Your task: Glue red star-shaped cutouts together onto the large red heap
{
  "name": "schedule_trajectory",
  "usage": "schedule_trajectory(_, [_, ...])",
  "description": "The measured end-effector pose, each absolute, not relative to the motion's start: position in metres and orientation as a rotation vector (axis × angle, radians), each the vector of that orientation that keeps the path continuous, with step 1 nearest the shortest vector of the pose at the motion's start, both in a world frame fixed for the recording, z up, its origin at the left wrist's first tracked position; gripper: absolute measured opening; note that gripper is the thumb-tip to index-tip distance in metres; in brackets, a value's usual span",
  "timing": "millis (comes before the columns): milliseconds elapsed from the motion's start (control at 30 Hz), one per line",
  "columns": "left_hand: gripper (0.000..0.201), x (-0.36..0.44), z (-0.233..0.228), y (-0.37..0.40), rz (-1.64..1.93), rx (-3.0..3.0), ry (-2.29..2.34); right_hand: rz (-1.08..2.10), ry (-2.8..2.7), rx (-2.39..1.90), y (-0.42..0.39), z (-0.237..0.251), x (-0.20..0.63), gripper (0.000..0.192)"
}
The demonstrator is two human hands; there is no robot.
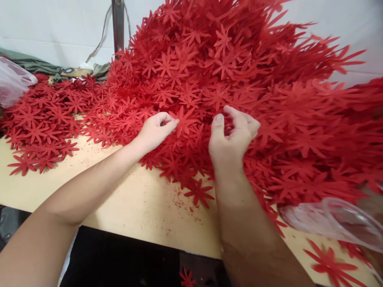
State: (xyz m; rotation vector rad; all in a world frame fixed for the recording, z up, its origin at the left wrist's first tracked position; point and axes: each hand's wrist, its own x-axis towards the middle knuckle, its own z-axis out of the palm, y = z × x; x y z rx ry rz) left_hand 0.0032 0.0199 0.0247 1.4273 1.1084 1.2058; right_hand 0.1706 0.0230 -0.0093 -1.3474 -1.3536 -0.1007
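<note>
My left hand (158, 128) is closed in a pinch, thumb against forefinger. At its fingertips is the petal tip of a red flower-shaped cutout (186, 120), which stands out a little from the pile behind. My right hand (231, 137) is to the right of it, thumb and curled fingers apart, with no cutout visible between them. Both hands hover in front of a large heap of red flower cutouts (170, 63), each with several long narrow petals. The right hand's palm side is partly hidden.
A smaller spread of cutouts (36, 115) covers the table's left side. A clear plastic cup (317, 219) lies on its side at the right, near a loose cutout (332, 263). A plastic bag (14, 79) and a metal post (118, 26) stand toward the back. Red crumbs dot the wooden tabletop (143, 203).
</note>
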Motion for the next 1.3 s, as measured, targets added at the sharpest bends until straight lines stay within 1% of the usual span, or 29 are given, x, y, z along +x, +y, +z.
schedule_trajectory(33, [0.03,0.003,0.024,0.02,1.208,1.442,1.114,-0.08,-1.364,-1.317,0.02,-0.007,0.166,0.042])
schedule_trajectory(100, [0.028,0.003,0.023,0.019,1.202,1.472,1.115,0.136,-1.387,-1.214,0.012,-0.003,0.153,0.04])
schedule_trajectory(167, [0.024,0.003,0.023,0.019,1.182,1.503,1.103,0.373,-1.424,-1.143,0.006,0.0,0.141,0.032])
schedule_trajectory(233, [0.02,0.003,0.022,0.019,1.168,1.532,1.077,0.524,-1.415,-1.12,0.003,0.001,0.133,0.025])
schedule_trajectory(333, [0.02,0.003,0.02,0.019,1.176,1.577,1.07,0.646,-1.383,-1.091,0.002,0.001,0.13,0.017])
schedule_trajectory(533, [0.018,0.002,0.015,0.022,1.153,1.663,1.142,0.833,-1.354,-1.01,-0.002,0.006,0.128,0.021])
schedule_trajectory(700, [0.016,0.002,0.016,0.021,1.165,1.669,1.147,0.731,-1.294,-1.14,0.003,0.003,0.13,0.013])
schedule_trajectory(900, [0.011,0.002,0.018,0.021,1.247,1.509,1.011,0.66,-1.278,-1.182,0.008,0.0,0.135,0.021])
schedule_trajectory(1100, [0.013,0.003,0.02,0.017,1.211,1.464,0.92,0.537,-1.406,-1.201,0.004,0.001,0.133,0.03])
schedule_trajectory(1200, [0.009,0.004,0.019,0.018,1.213,1.44,0.928,0.465,-1.452,-1.253,0.006,0.0,0.139,0.03])
schedule_trajectory(1300, [0.007,0.004,0.021,0.021,1.226,1.397,0.993,0.333,-1.41,-1.343,0.016,-0.007,0.156,0.025])
